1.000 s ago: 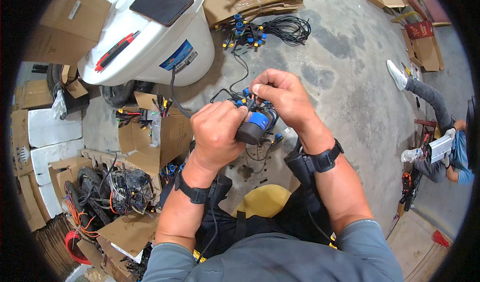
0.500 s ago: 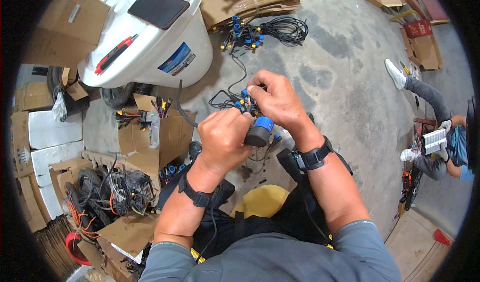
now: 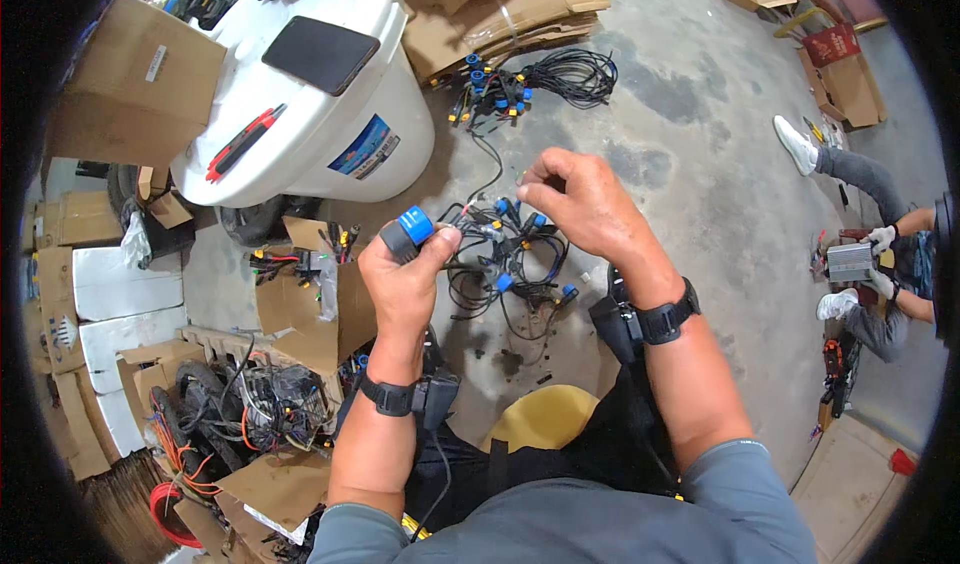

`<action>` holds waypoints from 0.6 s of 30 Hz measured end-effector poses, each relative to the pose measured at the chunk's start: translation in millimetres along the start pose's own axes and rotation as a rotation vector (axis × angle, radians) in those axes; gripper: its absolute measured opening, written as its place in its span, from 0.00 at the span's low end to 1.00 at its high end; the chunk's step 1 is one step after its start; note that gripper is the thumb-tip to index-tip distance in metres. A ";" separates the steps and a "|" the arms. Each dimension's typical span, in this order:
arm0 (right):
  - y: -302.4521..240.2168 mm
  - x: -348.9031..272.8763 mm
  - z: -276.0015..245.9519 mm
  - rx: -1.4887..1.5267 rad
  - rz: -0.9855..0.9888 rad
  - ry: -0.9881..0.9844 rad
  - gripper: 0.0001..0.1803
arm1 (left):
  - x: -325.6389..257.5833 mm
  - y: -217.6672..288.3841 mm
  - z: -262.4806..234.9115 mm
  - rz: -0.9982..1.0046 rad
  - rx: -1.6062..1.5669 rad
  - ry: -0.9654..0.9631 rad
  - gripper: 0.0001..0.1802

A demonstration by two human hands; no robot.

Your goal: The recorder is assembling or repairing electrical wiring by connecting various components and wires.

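Left hand [image 3: 405, 284]: fingers wrapped around a dark cylindrical connector with a blue cap [image 3: 406, 233], held above the concrete floor [image 3: 700, 164]. Right hand [image 3: 585, 204]: fingertips pressed together, pinching something too small to identify, apart from the connector. Black cable bundle with blue plugs [image 3: 505, 264]: hangs between the hands. Second bundle [image 3: 530, 79]: lies on the floor farther off. White scooter body [image 3: 310, 94]: left, among cardboard boxes [image 3: 130, 84].

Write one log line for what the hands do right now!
left hand: grips blue-capped connector | right hand: pinches something tiny | wire bundle: on floor
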State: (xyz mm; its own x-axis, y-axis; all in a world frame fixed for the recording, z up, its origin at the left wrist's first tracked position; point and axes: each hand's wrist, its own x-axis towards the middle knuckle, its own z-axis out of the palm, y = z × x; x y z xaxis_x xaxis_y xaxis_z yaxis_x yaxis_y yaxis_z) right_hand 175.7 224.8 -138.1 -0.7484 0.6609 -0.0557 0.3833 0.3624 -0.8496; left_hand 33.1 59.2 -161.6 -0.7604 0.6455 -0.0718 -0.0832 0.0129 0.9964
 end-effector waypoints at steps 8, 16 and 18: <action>-15.6 -7.3 14.7 0.228 0.091 -0.135 0.06 | 6.8 7.5 -0.3 -0.095 -0.109 0.001 0.08; 7.9 -0.3 23.3 0.338 -0.128 0.003 0.09 | 3.1 12.3 0.5 -0.062 -0.086 -0.054 0.08; 3.6 0.7 18.1 0.553 0.016 -0.035 0.10 | 2.2 13.9 0.5 -0.036 -0.036 -0.082 0.08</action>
State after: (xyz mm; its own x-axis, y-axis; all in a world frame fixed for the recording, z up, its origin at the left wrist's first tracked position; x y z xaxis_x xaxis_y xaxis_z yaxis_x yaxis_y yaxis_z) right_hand 166.7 214.7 -150.7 -0.7661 0.6377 -0.0805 0.0607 -0.0529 -0.9968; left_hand 30.6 61.2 -147.8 -0.7010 0.7058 -0.1026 -0.1343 0.0107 0.9909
